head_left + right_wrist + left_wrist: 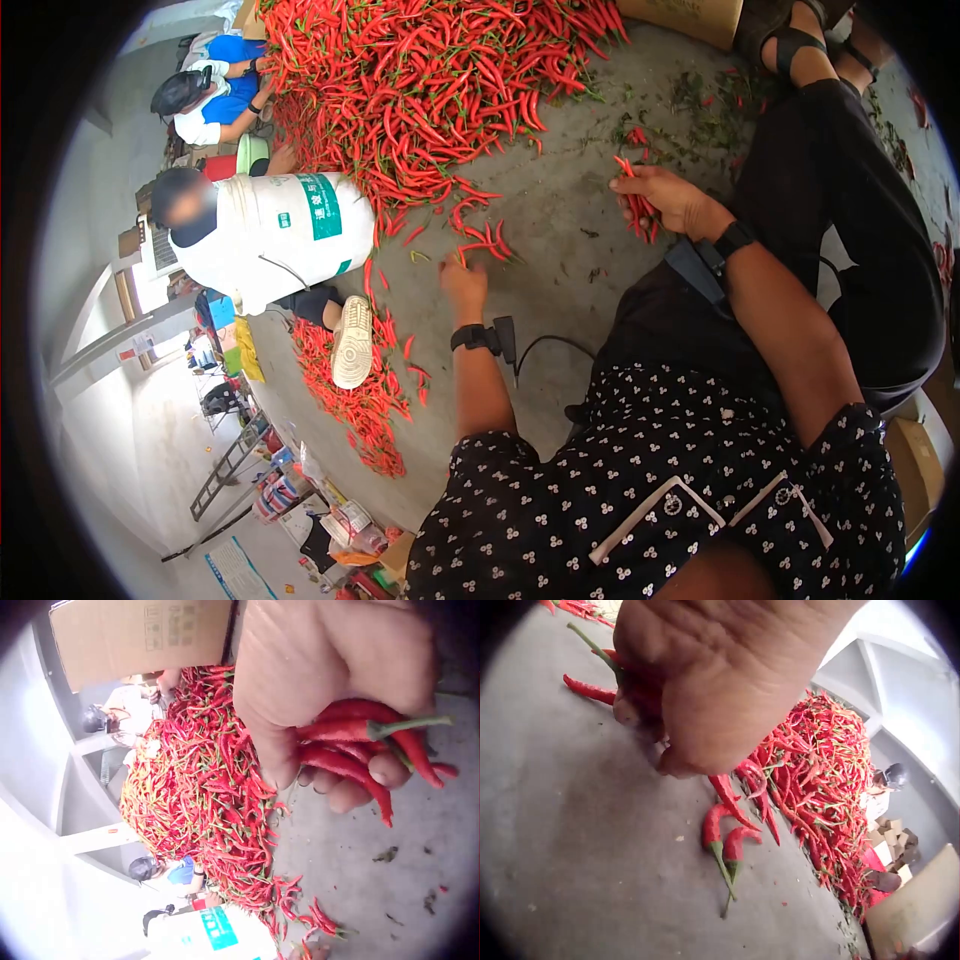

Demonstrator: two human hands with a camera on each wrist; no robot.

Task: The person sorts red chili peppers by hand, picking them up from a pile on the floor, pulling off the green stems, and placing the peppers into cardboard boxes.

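My left hand (465,290) is low over the floor beside a few loose red chili peppers (485,240). In the left wrist view its fingers curl round a red chili pepper, whose green stem (596,646) sticks out past the knuckles; the hand hides most of it. Two curved chilies with green stems (718,855) lie just below that hand. My right hand (665,200) grips a small bunch of red chilies (349,772), their tips and one green stem poking out between thumb and fingers.
A large heap of red chilies (400,90) covers the floor ahead. Across from me sit a person with a white bucket (330,215) in front and another in blue (235,85). A smaller chili pile (345,400) lies left; a cardboard box (690,15) stands beyond leaf scraps (700,100).
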